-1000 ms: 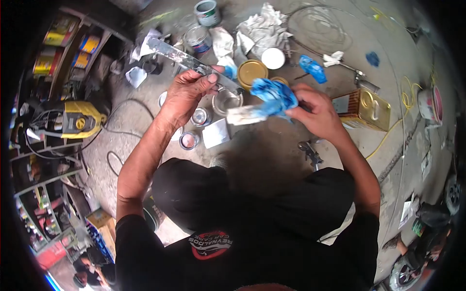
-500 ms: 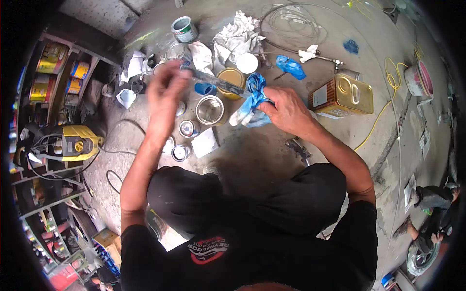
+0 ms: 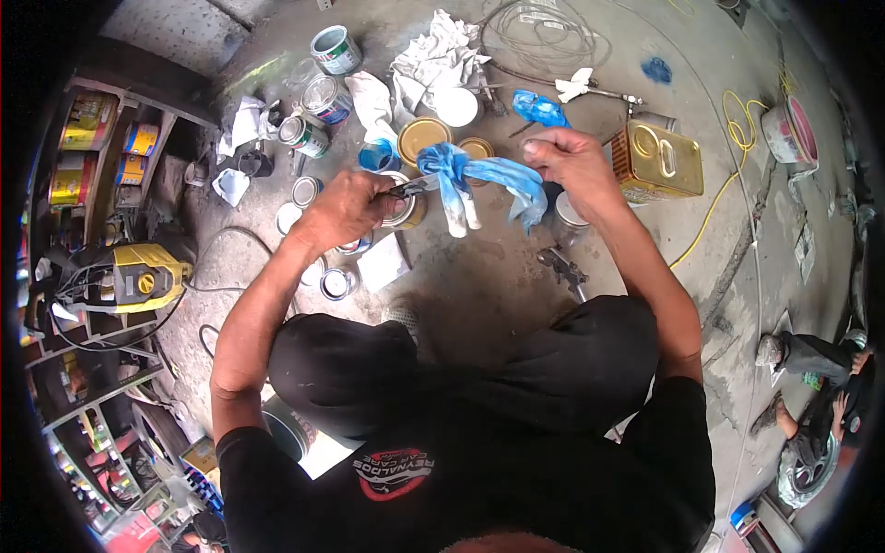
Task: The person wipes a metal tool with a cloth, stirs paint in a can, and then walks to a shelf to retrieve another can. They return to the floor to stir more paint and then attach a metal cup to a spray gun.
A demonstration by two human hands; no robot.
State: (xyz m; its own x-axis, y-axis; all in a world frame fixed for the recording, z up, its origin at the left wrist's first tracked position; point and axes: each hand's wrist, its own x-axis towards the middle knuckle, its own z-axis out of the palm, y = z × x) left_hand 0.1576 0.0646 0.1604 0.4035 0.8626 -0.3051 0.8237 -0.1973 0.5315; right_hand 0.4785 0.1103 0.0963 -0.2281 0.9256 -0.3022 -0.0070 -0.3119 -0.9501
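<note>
My left hand is closed around the dark end of a flat, blade-like metal tool. Its far end is hidden by a blue-stained white rag bunched around it. The rag stretches to the right, and a loose end hangs down. At that end my right hand has its fingers pinched together on the cloth. Beneath the tool stands an open metal can, partly hidden by my left hand. A can with a gold lid and a blue-lined cup are just beyond.
Several paint cans, including an open one, crumpled white paper and a rectangular gold tin surround the work. A spray gun lies near my right knee. At left are a yellow machine and shelves; another person is at right.
My left hand has come down and nearer, holding the tool's dark end. The rag has left my right fist's full grip and now stretches between the tool and my right hand, which moved right.
</note>
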